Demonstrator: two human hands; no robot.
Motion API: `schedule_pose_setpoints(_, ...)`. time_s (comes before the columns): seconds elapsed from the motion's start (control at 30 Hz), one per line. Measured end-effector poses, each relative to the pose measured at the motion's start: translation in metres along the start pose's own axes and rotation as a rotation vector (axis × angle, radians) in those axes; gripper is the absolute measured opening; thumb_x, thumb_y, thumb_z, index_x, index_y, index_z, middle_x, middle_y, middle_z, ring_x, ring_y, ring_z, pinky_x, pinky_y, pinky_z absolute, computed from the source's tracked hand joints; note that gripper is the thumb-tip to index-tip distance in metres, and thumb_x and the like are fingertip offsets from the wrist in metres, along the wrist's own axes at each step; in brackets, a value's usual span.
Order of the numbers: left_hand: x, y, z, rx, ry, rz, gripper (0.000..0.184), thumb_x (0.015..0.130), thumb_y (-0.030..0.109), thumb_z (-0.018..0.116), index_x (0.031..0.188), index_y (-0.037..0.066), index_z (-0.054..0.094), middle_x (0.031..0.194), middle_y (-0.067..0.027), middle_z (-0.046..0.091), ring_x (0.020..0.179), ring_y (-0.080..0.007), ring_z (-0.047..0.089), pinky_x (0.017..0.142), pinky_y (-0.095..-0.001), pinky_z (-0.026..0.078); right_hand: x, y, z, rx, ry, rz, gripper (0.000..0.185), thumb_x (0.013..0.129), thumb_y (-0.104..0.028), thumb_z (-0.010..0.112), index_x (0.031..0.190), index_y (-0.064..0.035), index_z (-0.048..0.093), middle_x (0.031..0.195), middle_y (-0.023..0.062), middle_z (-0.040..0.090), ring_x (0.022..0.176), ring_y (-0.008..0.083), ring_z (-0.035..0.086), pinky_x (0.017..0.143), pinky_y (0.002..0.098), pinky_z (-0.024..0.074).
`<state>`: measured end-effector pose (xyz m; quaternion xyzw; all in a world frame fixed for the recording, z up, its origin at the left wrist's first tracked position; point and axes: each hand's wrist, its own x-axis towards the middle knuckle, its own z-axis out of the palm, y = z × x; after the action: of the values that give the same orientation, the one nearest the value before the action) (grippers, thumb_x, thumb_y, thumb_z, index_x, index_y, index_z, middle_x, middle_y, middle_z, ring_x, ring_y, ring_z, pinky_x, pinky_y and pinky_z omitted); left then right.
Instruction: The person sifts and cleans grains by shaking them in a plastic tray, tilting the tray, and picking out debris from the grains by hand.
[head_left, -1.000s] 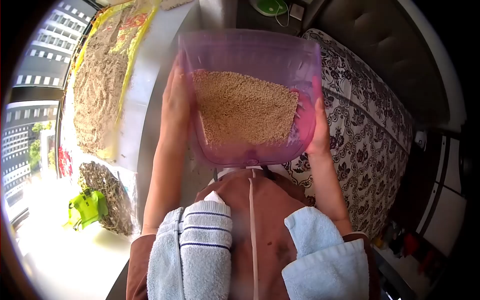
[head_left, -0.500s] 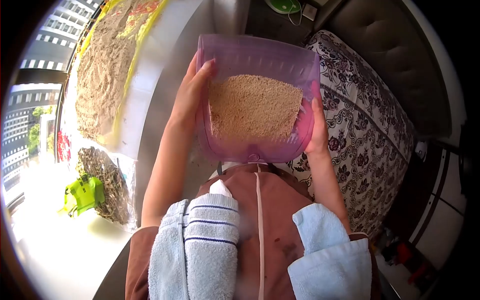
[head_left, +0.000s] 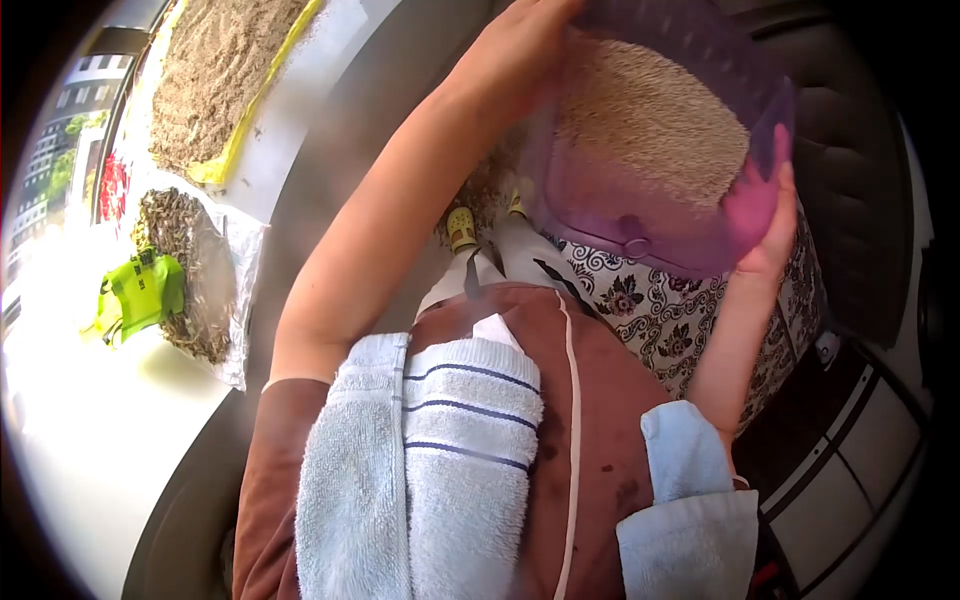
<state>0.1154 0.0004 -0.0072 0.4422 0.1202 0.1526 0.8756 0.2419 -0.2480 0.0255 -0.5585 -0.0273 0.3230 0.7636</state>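
Observation:
A translucent purple plastic bin [head_left: 600, 215] is held up in front of me, tilted, with its upper edge cut off by the top of the view. Inside lies a layer of fine tan grain [head_left: 655, 120], smeared a little by motion. My left hand [head_left: 530, 40] is closed on the bin's upper left side, and its fingertips are hidden. My right hand [head_left: 770, 225] grips the opposite side, the fingers showing pink through the plastic. Light blue towels [head_left: 465, 460] hang over the front of my brown garment [head_left: 580, 440].
On the white ledge at left, brown material lies on a yellow-edged sheet [head_left: 215, 165]. Nearer is a clear bag [head_left: 235, 290] of dried brown strips with a bright green packet [head_left: 140, 290]. A bed with a floral cover [head_left: 640, 310] stands at right. Yellow shoes [head_left: 462, 228] show below.
The bin has moved up and to the right in the view and turned clockwise, both hands still on it. My left arm reaches further across. The shoes have come into sight.

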Motion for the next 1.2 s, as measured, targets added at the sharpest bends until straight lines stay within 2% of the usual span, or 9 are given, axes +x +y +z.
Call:
schedule_pose_setpoints(0.1,-0.021,-0.035,-0.037,0.074,0.305,-0.106,0.053,0.098,0.043,0.042,0.144,0.017,0.035,0.121,-0.0092,0.055,0.1,-0.0174,0.058,0.087,-0.0314,0.048,0.004,0.058,0.001,0.022,-0.053,-0.01,0.061,0.095,-0.04,0.048,0.148,-0.0189,0.025,0.142,0.0106,0.04,0.127,0.0254,0.043,0.105,0.0381,0.0372)
schedule_pose_setpoints(0.2,-0.044,-0.024,-0.035,0.107,0.39,-0.139,0.058,0.099,0.047,0.037,0.148,0.019,0.025,0.126,-0.0127,0.052,0.103,-0.0188,0.056,0.088,-0.0323,0.048,0.004,0.084,0.003,0.086,-0.176,-0.013,0.067,0.095,-0.039,0.047,0.15,-0.0135,0.017,0.153,0.0087,0.022,0.141,0.0235,0.02,0.113,0.0374,0.0229)
schedule_pose_setpoints(0.23,-0.051,-0.006,-0.021,0.113,0.458,-0.211,0.06,0.098,0.049,0.036,0.149,0.019,0.022,0.128,-0.0137,0.05,0.104,-0.0189,0.055,0.09,-0.0326,0.046,0.002,0.081,0.008,0.064,-0.122,-0.039,0.059,0.098,-0.037,0.043,0.148,-0.0126,0.022,0.149,0.0074,0.031,0.134,0.0233,0.034,0.11,0.0374,0.0301)
schedule_pose_setpoints(0.4,-0.07,0.039,0.009,0.063,0.327,0.06,0.064,0.099,0.048,0.033,0.15,0.016,0.014,0.138,-0.0189,0.04,0.123,-0.0278,0.044,0.103,-0.041,0.035,-0.023,0.033,0.042,-0.045,-0.405,-0.412,0.062,0.098,-0.041,0.04,0.149,-0.0123,0.02,0.148,0.0084,0.032,0.133,0.0237,0.035,0.11,0.0393,0.0283)
schedule_pose_setpoints(0.77,-0.052,-0.009,-0.019,0.156,0.364,0.026,0.056,0.096,0.032,0.05,0.141,0.002,0.037,0.136,-0.0112,0.048,0.13,-0.02,0.04,0.109,-0.0326,0.028,-0.004,0.066,-0.007,0.018,-0.162,-0.049,0.059,0.098,-0.036,0.042,0.149,-0.0157,0.021,0.124,0.01,0.051,0.115,0.0193,0.05,0.099,0.0356,0.0419)
schedule_pose_setpoints(0.83,-0.055,0.042,0.059,-0.027,0.567,-0.136,0.057,0.101,0.038,0.029,0.148,0.007,0.019,0.141,-0.0153,0.042,0.13,-0.0254,0.035,0.11,-0.0388,0.024,-0.021,0.019,0.022,-0.133,-0.181,-0.206,0.059,0.099,-0.037,0.041,0.149,-0.0122,0.021,0.122,0.0086,0.05,0.112,0.0162,0.05,0.098,0.0329,0.0416)
schedule_pose_setpoints(0.93,-0.069,0.022,0.013,0.043,0.264,0.329,0.06,0.1,0.04,0.031,0.148,0.006,0.019,0.138,-0.0174,0.041,0.13,-0.0283,0.035,0.11,-0.0435,0.024,-0.043,-0.002,0.032,-0.296,-0.235,-0.418,0.062,0.097,-0.04,0.042,0.149,-0.0109,0.021,0.13,0.0065,0.044,0.114,0.0136,0.045,0.1,0.0299,0.0369)
schedule_pose_setpoints(1.13,-0.067,-0.033,-0.01,0.219,0.338,0.072,0.051,0.102,0.032,0.036,0.143,0.002,0.032,0.13,-0.0164,0.051,0.12,-0.023,0.048,0.105,-0.0328,0.034,-0.028,0.097,-0.03,0.183,-0.15,-0.134,0.063,0.098,-0.035,0.041,0.149,-0.0057,0.018,0.155,0.0073,0.016,0.141,0.0189,0.017,0.115,0.0329,0.0136)
schedule_pose_setpoints(1.2,-0.068,-0.044,-0.017,0.153,0.358,-0.02,0.051,0.102,0.033,0.037,0.142,0.002,0.033,0.131,-0.0162,0.051,0.119,-0.0228,0.049,0.103,-0.0331,0.036,-0.022,0.099,-0.04,0.089,-0.107,-0.076,0.057,0.1,-0.032,0.04,0.148,-0.0099,0.02,0.146,0.0106,0.034,0.131,0.0222,0.037,0.109,0.0361,0.0314)
